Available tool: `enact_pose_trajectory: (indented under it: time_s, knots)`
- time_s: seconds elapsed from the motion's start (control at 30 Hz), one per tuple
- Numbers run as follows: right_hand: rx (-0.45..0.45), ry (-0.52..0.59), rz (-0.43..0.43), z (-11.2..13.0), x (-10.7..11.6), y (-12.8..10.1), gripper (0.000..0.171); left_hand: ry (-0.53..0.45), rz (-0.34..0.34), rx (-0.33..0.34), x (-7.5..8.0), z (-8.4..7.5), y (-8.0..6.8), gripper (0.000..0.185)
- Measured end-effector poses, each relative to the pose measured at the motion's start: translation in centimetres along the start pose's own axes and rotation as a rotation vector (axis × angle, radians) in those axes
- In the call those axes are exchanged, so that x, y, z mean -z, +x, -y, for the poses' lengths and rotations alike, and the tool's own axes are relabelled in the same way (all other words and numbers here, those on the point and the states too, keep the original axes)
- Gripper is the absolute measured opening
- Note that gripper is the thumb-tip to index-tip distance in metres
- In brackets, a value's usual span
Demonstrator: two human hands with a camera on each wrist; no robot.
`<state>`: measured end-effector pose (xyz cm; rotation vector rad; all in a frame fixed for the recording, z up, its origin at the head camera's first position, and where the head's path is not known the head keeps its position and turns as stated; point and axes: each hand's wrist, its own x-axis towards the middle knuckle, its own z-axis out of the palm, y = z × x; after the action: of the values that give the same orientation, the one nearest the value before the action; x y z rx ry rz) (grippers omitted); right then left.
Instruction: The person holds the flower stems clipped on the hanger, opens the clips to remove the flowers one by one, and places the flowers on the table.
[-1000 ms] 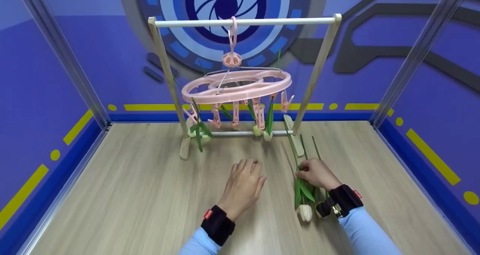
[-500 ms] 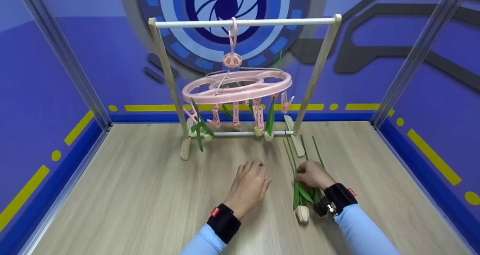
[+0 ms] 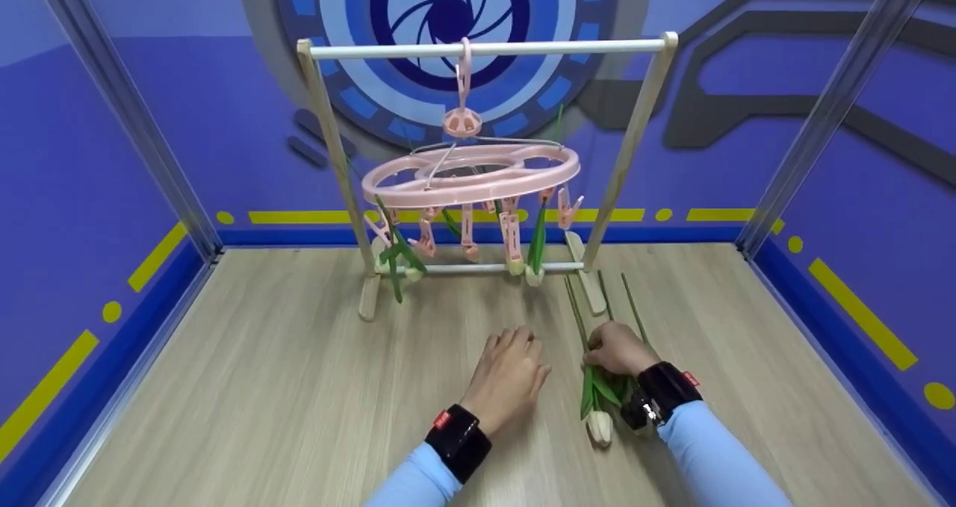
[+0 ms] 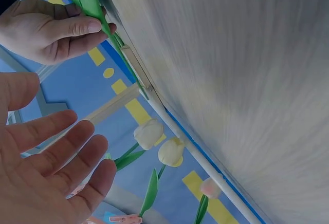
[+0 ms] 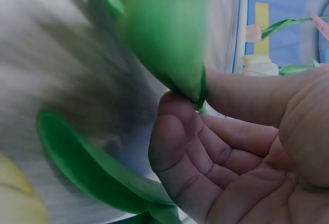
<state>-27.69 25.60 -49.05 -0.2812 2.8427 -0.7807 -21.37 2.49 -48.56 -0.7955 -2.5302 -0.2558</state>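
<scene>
My right hand (image 3: pixel 618 349) pinches the green stem of a white tulip (image 3: pixel 599 428) between thumb and fingers, low over the table at the right. A broad leaf (image 5: pixel 164 34) rises from that grip in the right wrist view, partly blurred. To the left is my left hand (image 3: pixel 509 380), holding nothing, its fingers loosely spread in the left wrist view. Beside and partly under my right hand lie more tulip stems (image 3: pixel 635 309), their heads mostly hidden by the wrist. A yellowish tulip head (image 5: pixel 20 198) shows at the edge of the right wrist view.
A pink round clip hanger (image 3: pixel 470 187) hangs from the white bar (image 3: pixel 388 51) of a wooden stand (image 3: pixel 633 141). Several tulips, one a pale tulip (image 3: pixel 534 275), hang heads down from it. One pink clip (image 3: pixel 468 232) holds no flower. Blue patterned walls (image 3: pixel 89 156) enclose the table.
My right hand has drawn slightly left and nearer with the white tulip, whose stem tip has left the stand's foot. My left hand has drifted right and nearer.
</scene>
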Motion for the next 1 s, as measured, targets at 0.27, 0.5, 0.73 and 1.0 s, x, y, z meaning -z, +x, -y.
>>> enact_pose_trajectory:
  time_s: [0.27,0.5,0.73,1.0]
  knots:
    - [-0.013,-0.045,-0.010,-0.13,-0.46,0.32,0.018,0.000,0.005,0.006,0.03,0.04,0.05,0.031]
    - [0.000,-0.037,-0.033,-0.15,-0.56,0.50,0.014,-0.020,0.021,0.011,-0.05,0.06,-0.08,0.031]
    - [-0.001,-0.037,-0.053,-0.24,-0.67,0.75,0.022,-0.032,0.010,0.012,0.08,0.30,-0.04,0.032]
    - [0.019,-0.046,-0.032,0.12,-0.02,0.50,0.017,-0.044,0.034,0.027,0.46,0.64,-0.09,0.032]
